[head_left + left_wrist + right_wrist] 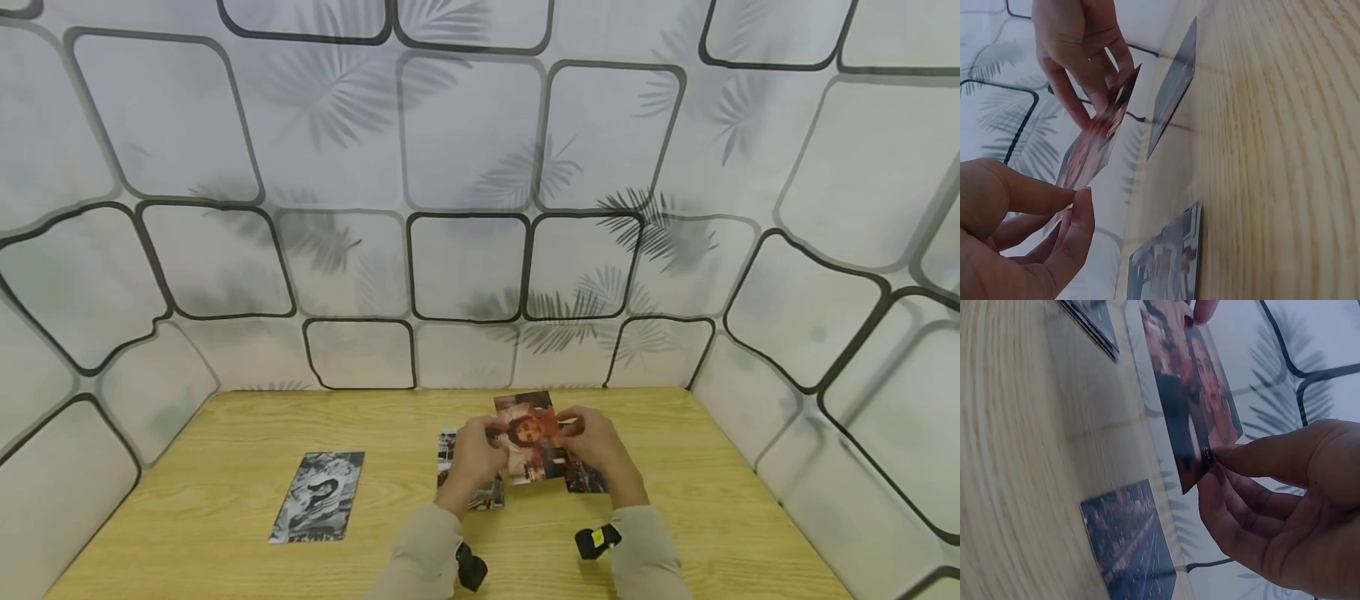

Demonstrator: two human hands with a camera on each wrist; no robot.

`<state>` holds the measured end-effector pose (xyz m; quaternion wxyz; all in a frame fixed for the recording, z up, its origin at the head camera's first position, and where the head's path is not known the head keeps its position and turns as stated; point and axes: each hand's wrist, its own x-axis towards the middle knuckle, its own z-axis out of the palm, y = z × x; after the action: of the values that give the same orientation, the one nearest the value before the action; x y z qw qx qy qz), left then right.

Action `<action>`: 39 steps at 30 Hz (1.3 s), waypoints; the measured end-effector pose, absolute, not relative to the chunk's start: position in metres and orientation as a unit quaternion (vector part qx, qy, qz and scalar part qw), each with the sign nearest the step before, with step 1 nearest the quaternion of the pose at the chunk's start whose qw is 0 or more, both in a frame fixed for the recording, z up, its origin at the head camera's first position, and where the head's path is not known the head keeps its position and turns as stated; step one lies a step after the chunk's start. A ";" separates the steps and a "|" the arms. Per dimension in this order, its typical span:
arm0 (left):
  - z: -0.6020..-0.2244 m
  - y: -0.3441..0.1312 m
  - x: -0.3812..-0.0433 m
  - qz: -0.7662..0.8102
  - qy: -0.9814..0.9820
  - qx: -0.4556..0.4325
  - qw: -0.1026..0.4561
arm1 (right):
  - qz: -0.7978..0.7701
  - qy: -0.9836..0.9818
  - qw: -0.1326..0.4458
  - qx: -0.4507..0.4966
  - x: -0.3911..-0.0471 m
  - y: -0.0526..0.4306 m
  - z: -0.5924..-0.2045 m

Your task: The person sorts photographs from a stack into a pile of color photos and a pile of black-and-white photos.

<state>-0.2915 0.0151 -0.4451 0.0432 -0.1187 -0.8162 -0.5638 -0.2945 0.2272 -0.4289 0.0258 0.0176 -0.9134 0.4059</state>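
Observation:
A colour photo print (528,437) showing a person's face in red and brown tones is held up, tilted, above the table. My left hand (477,457) pinches its left edge between thumb and fingers. On the opposite edge my right hand (597,440) does the same, thumb in front and fingers behind in the right wrist view. Below the left hand lies a small pile of black-and-white prints (487,497), partly covered by that hand. A dark print of a city at night (1129,540) lies under the right hand, partly hidden in the head view.
Farther left on the wood-grain table (405,550) lies a separate black-and-white print (318,497). A patterned cloth wall (465,267) with dark outlines and leaf shapes rises behind the table and along both sides. Black wrist devices (471,568) sit at both sleeves.

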 end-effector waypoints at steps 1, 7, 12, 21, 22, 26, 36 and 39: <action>-0.446 0.018 -0.292 -0.562 -0.817 -0.122 0.047 | 0.403 -0.915 0.028 0.014 -0.295 0.230 -0.428; -0.448 0.035 -0.293 -0.560 -0.816 -0.136 0.052 | 0.398 -0.917 0.031 0.007 -0.293 0.246 -0.427; -0.451 0.045 -0.293 -0.559 -0.816 -0.139 0.051 | 0.406 -0.914 0.019 -0.002 -0.292 0.257 -0.428; -0.460 0.061 -0.300 -0.529 -0.832 -0.153 0.064 | 0.422 -0.906 0.002 -0.026 -0.294 0.272 -0.431; -0.460 0.063 -0.300 -0.524 -0.835 -0.156 0.062 | 0.421 -0.907 0.002 -0.030 -0.294 0.273 -0.431; -0.461 0.068 -0.299 -0.511 -0.843 -0.166 0.044 | 0.415 -0.909 0.007 -0.042 -0.294 0.278 -0.432; -0.468 0.082 -0.297 -0.514 -0.833 -0.196 0.051 | 0.401 -0.914 0.018 -0.059 -0.291 0.289 -0.437; -0.471 0.086 -0.297 -0.520 -0.830 -0.195 0.049 | 0.403 -0.913 0.018 -0.065 -0.290 0.290 -0.436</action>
<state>-0.2974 0.0856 -0.4706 0.0489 -0.1949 -0.8299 -0.5205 -0.2899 0.2895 -0.4359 0.0180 -0.0651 -0.9127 0.4030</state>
